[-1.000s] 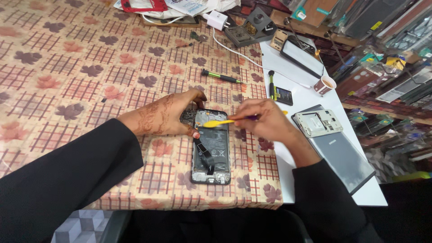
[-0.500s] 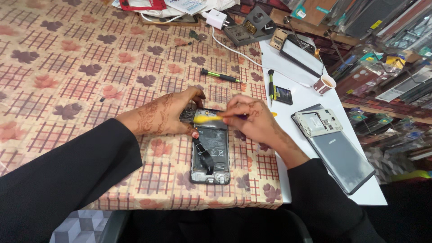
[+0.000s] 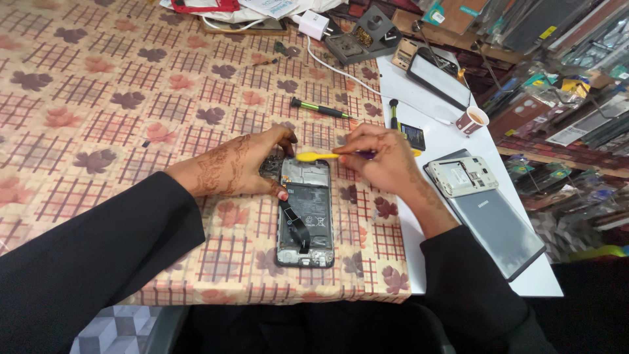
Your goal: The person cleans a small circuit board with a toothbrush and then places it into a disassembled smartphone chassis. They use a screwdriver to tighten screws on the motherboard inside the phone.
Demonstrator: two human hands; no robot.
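An opened black phone (image 3: 304, 219) lies face down on the patterned tablecloth, its insides and a black flex strip showing. My left hand (image 3: 236, 164) rests on the phone's upper left edge, thumb and fingers pressing its corner. My right hand (image 3: 383, 157) grips a yellow toothbrush (image 3: 321, 156) and holds its head across the phone's top end.
A second opened phone frame (image 3: 466, 176) lies on a grey tablet (image 3: 498, 226) at the right. Two green-handled screwdrivers (image 3: 321, 109), a small paper cup (image 3: 472, 120), a white charger (image 3: 313, 23) and a tool holder (image 3: 360, 38) sit farther back. Shelves of packaged parts (image 3: 563, 78) line the right side.
My right hand has shifted the yellow brush leftward along the phone's top end. The left hand has stayed on the phone's corner.
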